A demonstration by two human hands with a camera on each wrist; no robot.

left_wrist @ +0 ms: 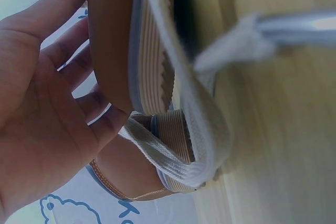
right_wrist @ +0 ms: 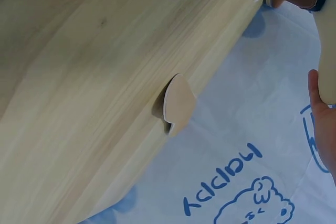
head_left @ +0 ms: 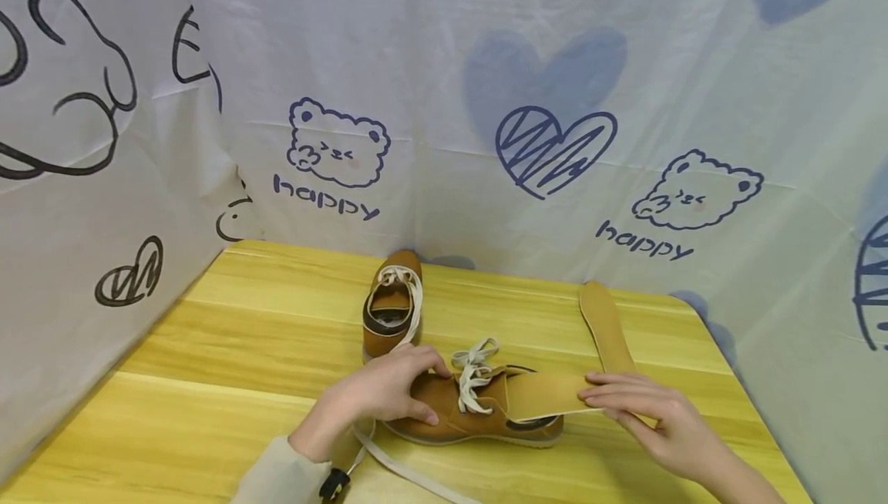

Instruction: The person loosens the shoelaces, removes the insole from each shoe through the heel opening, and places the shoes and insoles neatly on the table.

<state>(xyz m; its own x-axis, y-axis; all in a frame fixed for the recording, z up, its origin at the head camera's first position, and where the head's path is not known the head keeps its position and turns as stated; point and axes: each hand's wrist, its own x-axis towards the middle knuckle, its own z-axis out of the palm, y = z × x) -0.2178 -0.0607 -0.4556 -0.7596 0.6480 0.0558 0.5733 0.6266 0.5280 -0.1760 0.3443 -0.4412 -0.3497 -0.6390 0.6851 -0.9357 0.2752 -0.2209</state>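
A brown lace-up shoe lies on its sole with its toe to the left. My left hand grips its toe, thumb on the near side and fingers on the far side. From the shoe's opening a tan insole sticks out to the right, its front part hidden inside. My right hand pinches the insole's outer end, fingers on top and thumb below. In the right wrist view, only the edge of the pale insole and part of that hand show.
A matching shoe stands behind, its toe toward the curtain. Another insole lies at the back right of the wooden table. A long white lace trails toward the front edge, with a shiny metal tip in the left wrist view.
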